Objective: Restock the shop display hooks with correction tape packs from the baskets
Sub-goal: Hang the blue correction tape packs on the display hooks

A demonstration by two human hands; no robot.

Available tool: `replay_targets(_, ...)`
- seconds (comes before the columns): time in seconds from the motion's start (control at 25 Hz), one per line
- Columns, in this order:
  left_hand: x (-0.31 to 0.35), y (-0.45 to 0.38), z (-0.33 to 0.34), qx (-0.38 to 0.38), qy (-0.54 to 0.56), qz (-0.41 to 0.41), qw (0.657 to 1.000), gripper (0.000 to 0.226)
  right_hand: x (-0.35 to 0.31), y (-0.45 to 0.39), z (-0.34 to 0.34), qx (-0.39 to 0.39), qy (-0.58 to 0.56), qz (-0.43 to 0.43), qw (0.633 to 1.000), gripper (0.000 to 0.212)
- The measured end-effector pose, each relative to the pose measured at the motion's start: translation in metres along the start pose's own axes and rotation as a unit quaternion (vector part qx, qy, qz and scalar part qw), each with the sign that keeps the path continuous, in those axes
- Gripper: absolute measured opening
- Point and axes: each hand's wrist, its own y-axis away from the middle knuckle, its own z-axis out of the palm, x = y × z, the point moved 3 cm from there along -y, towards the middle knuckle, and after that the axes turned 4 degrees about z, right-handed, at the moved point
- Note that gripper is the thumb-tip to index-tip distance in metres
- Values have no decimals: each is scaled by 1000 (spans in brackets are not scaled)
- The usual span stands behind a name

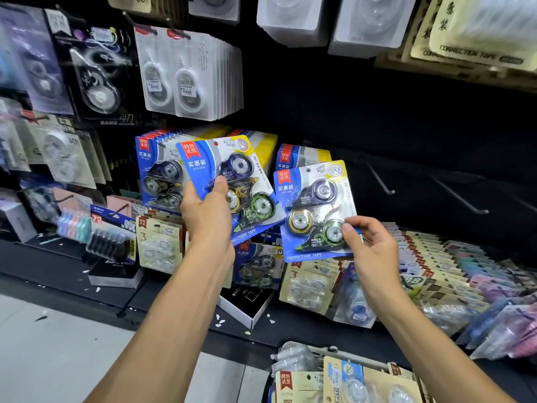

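Bare forearms, left hand (207,210), right hand (369,245), seemingly no rings

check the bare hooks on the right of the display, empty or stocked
Empty. The two metal hooks stick out bare from the dark panel, with no packs hanging on them.

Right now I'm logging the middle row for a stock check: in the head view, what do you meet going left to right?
Hanging blue packs → left hand holding a blue pack → second blue pack → right hand pinching it → bare hooks.
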Motion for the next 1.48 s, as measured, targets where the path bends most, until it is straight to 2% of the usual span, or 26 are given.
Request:
replay_targets(0.16,2,-2,-2,10,8,2,1000,25,-2,1,6,-8,-4,35,999,9)
replay_targets(0.32,3,-3,-4,13,14,-1,1000,13,-5,7,7,-9,23,34,999,14)
replay_targets(0.4,4,-1,-3,12,14,0,1000,16,-4,7,9,-1,41,41,998,15)
replay_targets(0.48,4,0,-3,12,11,4,1000,27,-6,5,15,-1,114,24,993,21)
replay_targets(0.56,3,2,-1,9,10,7,1000,35,-7,-3,25,-23,199,7,980,33)
replay_targets(0.64,1,2,0,0,9,4,1000,37,-3,-21,36,-60,268,27,961,44)
replay_targets(0.8,-2,4,1,-26,-6,-4,1000,20,16,-78,60,-106,383,68,915,70)
replay_targets(0.92,-3,2,1,-47,-9,-3,999,16,27,-109,67,-109,406,96,902,77)
replay_targets(1.16,-2,0,-1,-63,-13,-4,998,13,27,-125,71,-187,350,144,907,67)
replay_targets(1.2,-3,-1,0,-66,-12,-6,998,10,25,-120,70,-181,345,148,909,66)
replay_targets(1.28,-4,-3,2,-70,-16,-8,997,10,16,-106,66,-120,336,114,927,55)
replay_targets(1.36,-6,-3,6,-79,-14,-21,997,9,2,-82,63,-74,227,65,969,32)
replay_targets(1.4,-8,-4,9,-86,-15,-31,996,9,-6,-68,62,-93,138,65,984,25)
replay_targets(1.48,-13,-3,13,-99,-14,-55,993,8,-20,-42,58,-180,16,81,980,27)
